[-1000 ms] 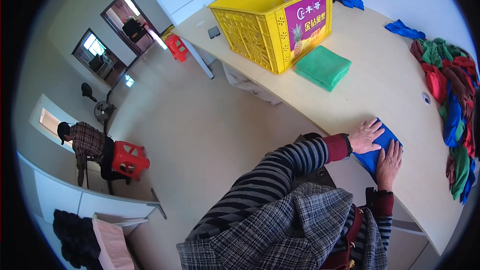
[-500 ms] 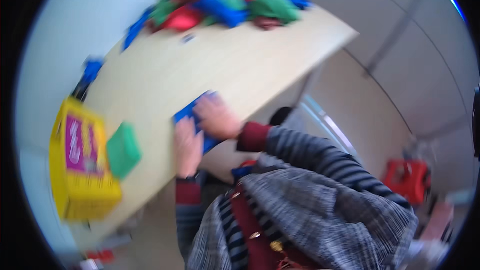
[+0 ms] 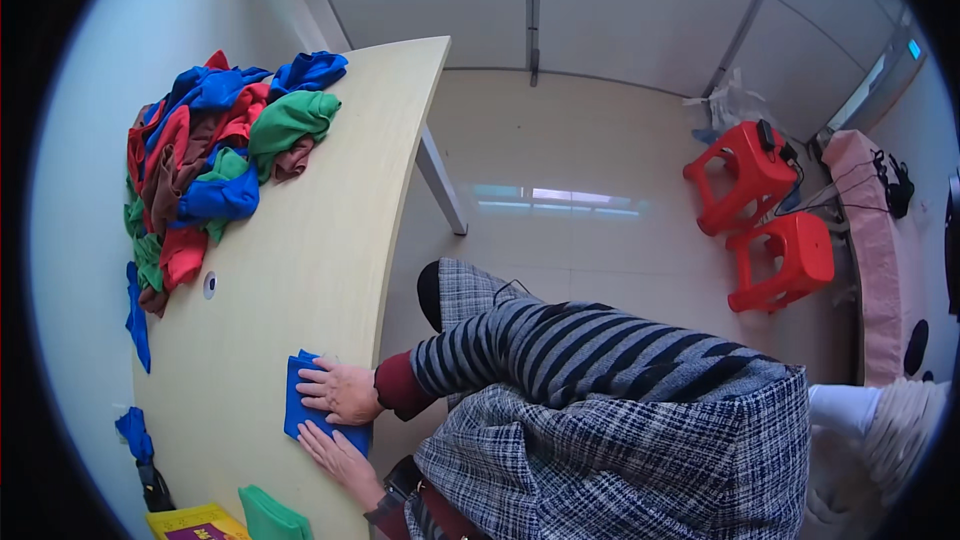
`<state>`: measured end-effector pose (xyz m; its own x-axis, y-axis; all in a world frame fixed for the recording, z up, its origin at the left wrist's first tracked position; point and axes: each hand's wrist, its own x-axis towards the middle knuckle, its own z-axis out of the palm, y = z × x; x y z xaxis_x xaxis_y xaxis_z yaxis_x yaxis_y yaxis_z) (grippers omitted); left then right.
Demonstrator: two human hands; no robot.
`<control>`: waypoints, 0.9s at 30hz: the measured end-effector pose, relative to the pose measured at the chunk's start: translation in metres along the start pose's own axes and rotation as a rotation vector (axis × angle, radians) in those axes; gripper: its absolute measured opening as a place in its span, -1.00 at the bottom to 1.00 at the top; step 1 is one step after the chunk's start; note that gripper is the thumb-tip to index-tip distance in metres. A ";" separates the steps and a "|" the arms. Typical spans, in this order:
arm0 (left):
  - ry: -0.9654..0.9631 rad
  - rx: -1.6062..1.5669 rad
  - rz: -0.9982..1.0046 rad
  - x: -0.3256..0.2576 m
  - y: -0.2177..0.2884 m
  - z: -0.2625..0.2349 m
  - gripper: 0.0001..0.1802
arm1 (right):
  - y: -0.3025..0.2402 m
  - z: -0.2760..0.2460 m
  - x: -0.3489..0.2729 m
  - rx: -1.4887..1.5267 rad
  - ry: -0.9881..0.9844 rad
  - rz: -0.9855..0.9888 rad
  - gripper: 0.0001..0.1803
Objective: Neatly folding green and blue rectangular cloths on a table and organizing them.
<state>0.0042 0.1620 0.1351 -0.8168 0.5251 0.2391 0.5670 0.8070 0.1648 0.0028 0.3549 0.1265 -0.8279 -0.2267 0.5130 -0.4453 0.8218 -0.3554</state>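
Note:
A folded blue cloth (image 3: 303, 402) lies near the front edge of the pale wooden table (image 3: 300, 280). My right hand (image 3: 345, 393) rests flat on it, fingers stretched out and slightly spread. Just below, my left hand (image 3: 338, 457) also lies flat, its extended fingers reaching over the cloth's lower edge; a dark watch (image 3: 398, 485) is on that wrist. Neither hand grips anything. A folded green cloth (image 3: 272, 515) is at the bottom of the picture, beside a yellow box (image 3: 195, 520) that is partly cut off.
A heap of crumpled red, blue, green and brown cloths (image 3: 205, 160) covers the table's far left. A round cable hole (image 3: 210, 285) lies near it. Loose blue cloths (image 3: 137, 325) hang at the left edge. Two red stools (image 3: 745, 175) stand on the floor at right.
The view has turned to the right, so the table appears farther left and the red stools show more fully. Both hands stay flat on the blue cloth.

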 end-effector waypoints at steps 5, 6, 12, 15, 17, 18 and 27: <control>-0.002 0.024 0.026 0.005 -0.001 0.000 -0.39 | 0.019 -0.014 -0.004 -0.003 -0.033 0.125 -0.40; -0.012 0.041 0.044 0.004 0.002 -0.003 -0.39 | 0.020 -0.016 -0.004 -0.006 -0.041 0.125 -0.40; -0.057 0.053 0.015 -0.007 0.017 -0.014 -0.39 | 0.024 -0.025 -0.009 0.017 -0.102 0.150 -0.38; -0.049 0.029 0.003 -0.010 0.018 -0.016 -0.38 | 0.026 -0.025 -0.009 0.010 -0.057 0.134 -0.40; -0.019 -0.002 -0.053 -0.025 0.012 -0.017 -0.38 | 0.019 -0.023 -0.009 0.028 -0.050 0.121 -0.41; -0.018 0.016 -0.095 -0.032 0.008 -0.016 -0.38 | 0.014 -0.021 -0.007 0.040 -0.044 0.110 -0.41; 0.065 -0.159 -0.235 -0.029 0.034 -0.006 -0.40 | 0.026 -0.043 -0.013 -0.097 -0.125 0.126 -0.40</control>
<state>0.0480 0.1722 0.1394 -0.9222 0.3060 0.2366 0.3767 0.8494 0.3697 0.0163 0.4015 0.1444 -0.9135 -0.1774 0.3662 -0.3059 0.8928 -0.3306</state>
